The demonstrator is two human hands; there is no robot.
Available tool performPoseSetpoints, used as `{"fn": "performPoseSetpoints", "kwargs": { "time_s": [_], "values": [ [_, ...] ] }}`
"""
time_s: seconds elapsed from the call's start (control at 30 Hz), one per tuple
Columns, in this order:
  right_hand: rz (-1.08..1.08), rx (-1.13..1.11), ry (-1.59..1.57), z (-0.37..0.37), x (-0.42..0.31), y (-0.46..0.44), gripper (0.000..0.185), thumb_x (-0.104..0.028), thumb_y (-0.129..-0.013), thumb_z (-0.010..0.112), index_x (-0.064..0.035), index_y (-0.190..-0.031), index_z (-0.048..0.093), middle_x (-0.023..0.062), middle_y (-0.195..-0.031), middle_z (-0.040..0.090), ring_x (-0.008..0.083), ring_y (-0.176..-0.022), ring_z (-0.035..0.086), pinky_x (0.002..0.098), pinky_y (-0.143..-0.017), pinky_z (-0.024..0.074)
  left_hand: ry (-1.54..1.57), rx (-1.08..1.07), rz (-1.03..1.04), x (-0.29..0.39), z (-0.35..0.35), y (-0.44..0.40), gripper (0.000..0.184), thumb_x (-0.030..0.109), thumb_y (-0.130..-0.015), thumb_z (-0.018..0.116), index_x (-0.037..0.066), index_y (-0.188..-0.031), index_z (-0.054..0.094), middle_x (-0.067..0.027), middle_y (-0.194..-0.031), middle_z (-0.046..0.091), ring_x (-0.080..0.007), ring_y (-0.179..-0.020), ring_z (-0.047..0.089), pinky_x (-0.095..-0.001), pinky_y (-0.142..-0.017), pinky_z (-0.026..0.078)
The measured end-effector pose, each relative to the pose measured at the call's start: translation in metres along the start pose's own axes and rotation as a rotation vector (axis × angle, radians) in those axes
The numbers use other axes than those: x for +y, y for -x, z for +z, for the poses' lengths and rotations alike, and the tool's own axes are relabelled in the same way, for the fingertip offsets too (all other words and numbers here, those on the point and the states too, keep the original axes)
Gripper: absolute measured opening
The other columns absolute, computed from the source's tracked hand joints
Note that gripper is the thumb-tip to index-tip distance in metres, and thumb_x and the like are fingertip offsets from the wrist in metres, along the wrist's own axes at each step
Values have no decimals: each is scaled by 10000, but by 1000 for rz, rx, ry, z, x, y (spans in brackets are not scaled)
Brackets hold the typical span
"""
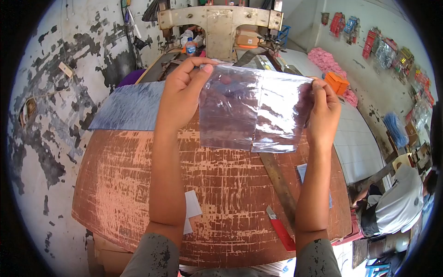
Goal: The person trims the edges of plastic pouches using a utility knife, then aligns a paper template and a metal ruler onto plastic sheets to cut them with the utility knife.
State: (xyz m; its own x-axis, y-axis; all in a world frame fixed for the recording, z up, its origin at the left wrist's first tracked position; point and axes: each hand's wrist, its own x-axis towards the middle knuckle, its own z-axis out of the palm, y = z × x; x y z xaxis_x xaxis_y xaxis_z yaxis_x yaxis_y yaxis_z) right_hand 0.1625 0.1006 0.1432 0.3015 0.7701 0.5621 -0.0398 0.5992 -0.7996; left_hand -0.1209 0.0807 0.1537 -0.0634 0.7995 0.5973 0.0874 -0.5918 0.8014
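A clear plastic sleeve (230, 111) is stretched out above the work table, with a vertical seam near its middle and bright glare on its right half. My left hand (187, 87) pinches its upper left corner between thumb and fingers. At the upper right corner, my right hand (324, 108) grips the same sleeve. Beneath it on the table lie a long metal ruler (277, 182) and a red-handled cutter knife (281, 234), its blade showing. White paper pieces (193, 204) rest partly behind my left forearm.
The scratched brown table (124, 175) carries a grey-blue sheet (131, 108) at its far left. Behind stands a large metal press (220, 30), with a water bottle (190, 47) beside it. A seated person (397, 198) is at the right. An orange box (336, 83) sits near pink material.
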Motion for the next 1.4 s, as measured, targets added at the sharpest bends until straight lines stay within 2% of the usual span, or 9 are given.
{"fn": "performPoseSetpoints", "kwargs": {
  "time_s": [0.17,0.27,0.33,0.47,0.63,0.87,1.07,1.27,1.4],
  "values": [
    [-4,-1,-3,0,2,-1,254,-212,-1108,586,-3,-1095,731,-35,-810,642,24,-647,526,217,-559,416,75,7,30,-3,3,-1,234,225,-1110,611,42,-1232,692,-53,-958,809,-8,-720,525,-213,-618,381],
    [-21,-5,14,0,2,-1,252,-211,-1106,590,-1,-1089,729,-36,-806,640,23,-643,520,219,-556,412,24,29,39,-2,1,-1,230,222,-1106,621,38,-1216,702,-2,-867,770,2,-698,506,-214,-611,378],
    [5,-20,-19,0,2,-1,247,-210,-1106,588,-5,-1079,724,-32,-798,638,25,-627,516,219,-539,407,-144,23,-29,0,-3,0,232,224,-1103,614,46,-1223,703,-15,-989,757,-33,-750,599,-209,-642,462],
    [48,1,-9,4,-3,3,243,-212,-1106,585,-13,-1069,720,-26,-792,638,28,-610,515,219,-513,400,-108,55,15,-12,-2,-4,241,231,-1099,627,44,-1219,720,11,-1007,724,-32,-788,581,-214,-668,466],
    [76,61,-31,9,-3,5,253,-225,-1108,578,-19,-1069,719,-31,-774,623,28,-595,508,222,-491,393,-26,55,-51,-16,0,-6,237,208,-1102,620,32,-1229,716,3,-1013,719,-55,-856,640,-238,-737,539],
    [90,31,4,4,1,2,274,-242,-1102,577,-17,-1081,731,-41,-765,605,31,-597,503,229,-493,397,54,39,-126,-19,2,-7,236,193,-1106,607,19,-1234,702,-21,-1031,732,-82,-867,679,-272,-747,601],
    [122,24,-7,2,6,0,290,-249,-1101,573,-13,-1084,741,-47,-757,595,27,-596,492,234,-492,381,-43,80,-65,-19,5,-6,247,222,-1097,621,20,-1196,722,-14,-1050,737,-67,-890,649,-216,-774,523],
    [72,4,-133,-9,15,-14,253,-238,-1096,584,-29,-1065,723,-88,-724,533,3,-561,426,206,-472,315,-53,40,-112,-13,2,-2,241,243,-1079,650,42,-1183,731,49,-937,671,-19,-783,556,-207,-686,449],
    [104,8,-144,-20,13,-19,186,-199,-1082,620,-57,-1007,712,-68,-792,571,25,-665,485,197,-566,379,-71,33,-163,-17,-3,-4,244,252,-1074,662,47,-1184,736,56,-905,650,-16,-742,538,-215,-665,439]
  ]
}}
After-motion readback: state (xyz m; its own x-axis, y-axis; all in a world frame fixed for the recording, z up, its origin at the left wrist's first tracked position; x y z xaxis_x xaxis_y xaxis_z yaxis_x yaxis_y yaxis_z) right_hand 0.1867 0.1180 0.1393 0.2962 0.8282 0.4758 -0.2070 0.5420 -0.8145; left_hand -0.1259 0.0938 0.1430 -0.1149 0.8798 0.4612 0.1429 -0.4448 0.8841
